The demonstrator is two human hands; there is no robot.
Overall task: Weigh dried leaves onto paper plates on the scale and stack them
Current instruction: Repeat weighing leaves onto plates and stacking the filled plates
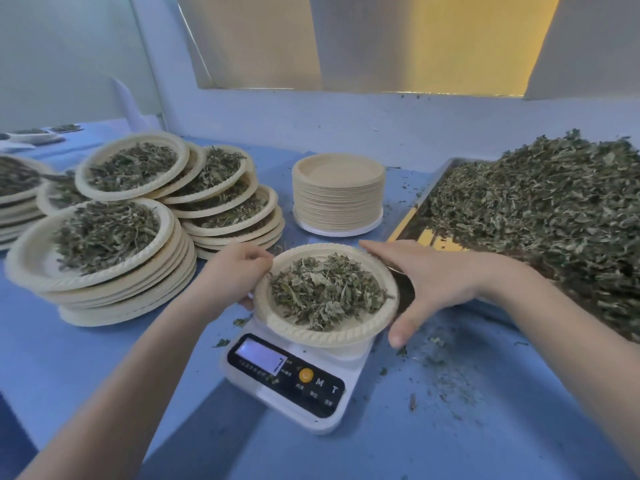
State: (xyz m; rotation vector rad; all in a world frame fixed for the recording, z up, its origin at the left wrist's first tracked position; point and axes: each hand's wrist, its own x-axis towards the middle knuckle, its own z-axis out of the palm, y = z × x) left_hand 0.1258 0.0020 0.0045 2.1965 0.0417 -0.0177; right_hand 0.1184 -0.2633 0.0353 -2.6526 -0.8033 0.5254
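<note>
A paper plate [313,337] heaped with dried leaves [325,292] is over the white digital scale [287,393], tilted a little; whether it rests on the platform I cannot tell. My left hand [232,271] grips the plate's left rim with curled fingers. My right hand [436,282] lies against the right rim, fingers stretched along the far edge and thumb pointing down at the near edge. The scale's display shows a 7. Stacks of filled plates [104,244] stand to the left.
A stack of empty paper plates [337,195] stands behind the scale. A metal tray [415,209] at the right holds a large pile of dried leaves [540,216]. More filled plates [221,202] lean in a second stack. Leaf crumbs litter the blue table [450,393].
</note>
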